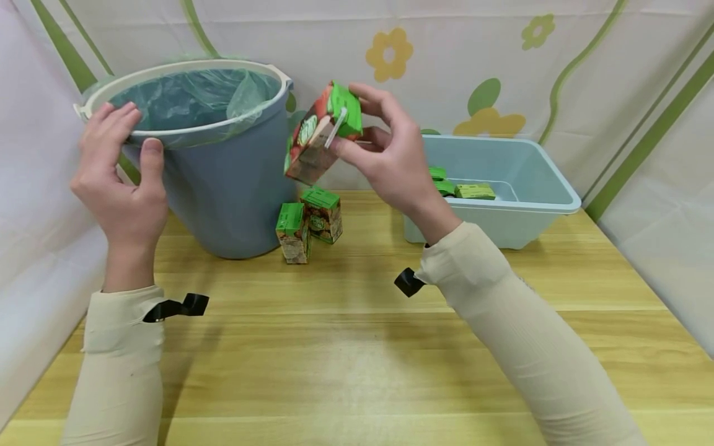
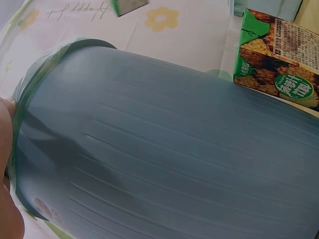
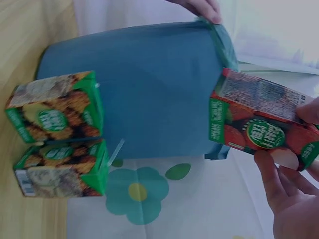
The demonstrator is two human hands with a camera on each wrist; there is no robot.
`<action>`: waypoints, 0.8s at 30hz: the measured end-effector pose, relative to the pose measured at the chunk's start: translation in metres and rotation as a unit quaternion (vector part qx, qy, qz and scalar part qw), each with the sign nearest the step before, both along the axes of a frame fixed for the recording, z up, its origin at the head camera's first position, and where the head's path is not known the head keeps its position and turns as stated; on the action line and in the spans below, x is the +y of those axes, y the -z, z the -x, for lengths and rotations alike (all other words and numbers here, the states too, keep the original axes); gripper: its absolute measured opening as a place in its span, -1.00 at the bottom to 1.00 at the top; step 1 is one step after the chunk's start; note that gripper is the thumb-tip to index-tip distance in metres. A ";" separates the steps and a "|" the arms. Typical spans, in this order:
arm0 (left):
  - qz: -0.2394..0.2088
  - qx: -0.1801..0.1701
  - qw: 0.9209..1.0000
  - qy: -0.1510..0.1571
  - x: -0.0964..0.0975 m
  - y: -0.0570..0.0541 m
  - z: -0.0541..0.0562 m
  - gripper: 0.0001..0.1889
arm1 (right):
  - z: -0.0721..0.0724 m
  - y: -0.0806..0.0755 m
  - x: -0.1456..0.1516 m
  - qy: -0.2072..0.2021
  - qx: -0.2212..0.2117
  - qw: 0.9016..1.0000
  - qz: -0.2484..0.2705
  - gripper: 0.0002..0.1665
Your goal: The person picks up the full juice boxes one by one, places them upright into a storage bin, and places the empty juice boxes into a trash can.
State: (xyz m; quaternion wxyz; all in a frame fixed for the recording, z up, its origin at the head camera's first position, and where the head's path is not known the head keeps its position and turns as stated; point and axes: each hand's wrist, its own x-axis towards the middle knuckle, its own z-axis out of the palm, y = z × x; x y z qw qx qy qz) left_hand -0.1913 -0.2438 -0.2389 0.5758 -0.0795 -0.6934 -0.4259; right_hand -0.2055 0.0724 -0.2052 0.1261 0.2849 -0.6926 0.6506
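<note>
My right hand pinches a red juice box by its green end, tilted in the air just right of a blue trash can. A straw lies along the box's side. In the right wrist view this strawberry-printed juice box is between thumb and fingers. My left hand grips the trash can's near left rim, fingers over the edge and thumb outside. A green plastic bag lines the can. Two pineapple-printed juice boxes, the left one and the right one, stand upright beside its base.
A light blue plastic bin stands at the right on the wooden table, with several green-topped boxes inside. Behind hangs a white curtain with printed flowers.
</note>
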 end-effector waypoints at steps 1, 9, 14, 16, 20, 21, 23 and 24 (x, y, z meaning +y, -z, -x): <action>0.001 -0.001 1.000 -0.001 0.000 0.000 0.000 -0.65 | 0.000 -0.003 -0.002 0.001 0.000 1.000 0.014 -0.22; 0.001 -0.004 1.000 -0.006 -0.003 0.001 0.000 -0.65 | 0.004 -0.022 -0.021 0.012 0.018 0.996 0.084 -0.20; -0.003 -0.001 1.000 -0.006 -0.003 0.000 -0.003 -0.65 | 0.008 -0.030 -0.042 -0.001 0.019 0.991 0.129 -0.19; -0.003 -0.002 1.000 -0.008 -0.002 0.000 -0.005 -0.64 | 0.009 -0.033 -0.050 -0.001 0.011 0.990 0.137 -0.19; -0.003 -0.003 1.000 -0.011 -0.002 -0.001 -0.006 -0.64 | 0.013 -0.036 -0.067 0.010 -0.001 0.992 0.125 -0.18; -0.003 -0.003 1.000 -0.010 -0.001 -0.001 -0.006 -0.64 | 0.014 -0.037 -0.070 0.014 -0.005 0.993 0.120 -0.18; -0.004 -0.001 1.000 -0.009 -0.001 -0.001 -0.004 -0.64 | 0.016 -0.038 -0.077 0.021 -0.005 0.994 0.110 -0.17; -0.005 0.001 1.000 -0.008 0.000 0.000 -0.004 -0.64 | 0.018 -0.038 -0.080 0.022 -0.006 0.994 0.107 -0.16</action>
